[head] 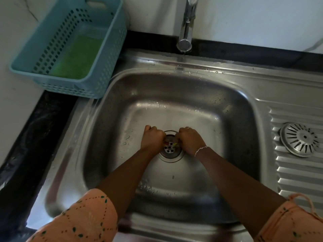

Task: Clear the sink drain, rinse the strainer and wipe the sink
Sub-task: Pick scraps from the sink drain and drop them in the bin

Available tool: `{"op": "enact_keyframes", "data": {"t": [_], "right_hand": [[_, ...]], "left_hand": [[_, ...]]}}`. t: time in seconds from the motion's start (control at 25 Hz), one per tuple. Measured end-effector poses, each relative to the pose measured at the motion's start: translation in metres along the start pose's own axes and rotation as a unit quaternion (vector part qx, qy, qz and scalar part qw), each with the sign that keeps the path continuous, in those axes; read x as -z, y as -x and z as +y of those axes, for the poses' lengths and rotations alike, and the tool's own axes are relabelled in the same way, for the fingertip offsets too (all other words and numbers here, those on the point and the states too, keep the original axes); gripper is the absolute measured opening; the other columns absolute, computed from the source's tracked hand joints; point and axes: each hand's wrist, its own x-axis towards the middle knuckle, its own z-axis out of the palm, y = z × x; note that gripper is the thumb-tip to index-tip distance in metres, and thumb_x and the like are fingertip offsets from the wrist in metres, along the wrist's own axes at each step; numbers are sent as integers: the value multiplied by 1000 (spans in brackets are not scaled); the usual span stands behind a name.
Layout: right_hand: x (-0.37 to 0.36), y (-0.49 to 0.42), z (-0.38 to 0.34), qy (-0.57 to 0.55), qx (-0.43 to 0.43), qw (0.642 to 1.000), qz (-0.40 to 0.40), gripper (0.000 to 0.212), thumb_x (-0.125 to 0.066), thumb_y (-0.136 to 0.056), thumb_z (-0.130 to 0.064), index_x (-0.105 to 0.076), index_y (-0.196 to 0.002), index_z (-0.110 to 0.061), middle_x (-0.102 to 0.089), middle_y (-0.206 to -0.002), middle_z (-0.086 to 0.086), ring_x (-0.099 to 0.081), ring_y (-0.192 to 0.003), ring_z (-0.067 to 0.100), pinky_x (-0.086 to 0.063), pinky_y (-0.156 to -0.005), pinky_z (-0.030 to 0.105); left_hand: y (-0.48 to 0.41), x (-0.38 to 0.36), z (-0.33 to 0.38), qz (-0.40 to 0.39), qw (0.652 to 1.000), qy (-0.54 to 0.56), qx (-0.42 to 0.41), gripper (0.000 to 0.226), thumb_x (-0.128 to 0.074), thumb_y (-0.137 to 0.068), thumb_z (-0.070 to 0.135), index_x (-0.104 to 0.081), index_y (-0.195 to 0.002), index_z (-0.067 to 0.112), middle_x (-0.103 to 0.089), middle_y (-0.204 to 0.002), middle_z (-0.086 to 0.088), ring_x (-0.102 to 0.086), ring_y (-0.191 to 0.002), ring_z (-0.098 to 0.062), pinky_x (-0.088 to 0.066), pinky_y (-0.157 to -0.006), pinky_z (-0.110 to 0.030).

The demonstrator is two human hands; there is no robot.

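Observation:
Both hands reach down into the steel sink (174, 95) and meet at the round drain (170, 151) in the middle of its floor. My left hand (152, 138) sits on the drain's left edge and my right hand (190, 139) on its right edge. The fingers of both are curled over small coloured scraps of debris (172, 142) at the drain's far side; the grip itself is hidden. The perforated drain plate shows below the fingers. The round metal strainer (299, 139) lies apart on the ribbed drainboard at the right.
A chrome tap (186, 27) hangs over the sink's back rim, no water running. A teal plastic basket (52, 74) with a green scrub pad (76, 58) stands on the black counter (35, 130) at the back left. Water drops dot the basin.

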Motion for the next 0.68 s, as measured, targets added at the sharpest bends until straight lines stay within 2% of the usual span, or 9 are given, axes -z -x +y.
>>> {"op": "enact_keyframes", "data": {"t": [0.16,0.36,0.6,0.68], "right_hand": [[30,7,3,-93,-34,992,72,14,-60,-82,-11,-71,-91,-11,-65,-97,11,-56,-97,28,-45,-75,32],[67,19,-3,-138,-45,978,151,6,-66,-79,-10,-71,-82,-7,-66,-91,13,-59,-89,28,-45,-72,32],[83,44,-31,-155,-13,968,195,4,-70,-76,-8,-71,-78,-4,-67,-86,14,-60,-82,28,-35,-66,22],[87,51,-47,-158,13,966,203,4,-70,-76,-6,-71,-78,-3,-66,-85,15,-60,-82,29,-36,-65,23]], "left_hand": [[2,29,1,39,999,8,9,26,-50,-89,34,-69,-94,16,-70,-98,-7,-55,-100,-26,-30,-93,-36],[24,62,-4,74,997,-11,28,17,-55,-87,29,-68,-91,19,-71,-100,-6,-56,-102,-25,-31,-93,-34],[72,79,-6,125,990,-7,66,26,-59,-84,41,-68,-92,18,-72,-96,-3,-57,-98,-23,-31,-93,-34],[94,81,-12,145,985,7,90,26,-60,-83,43,-69,-90,19,-72,-93,-2,-57,-95,-22,-31,-92,-33]]}}
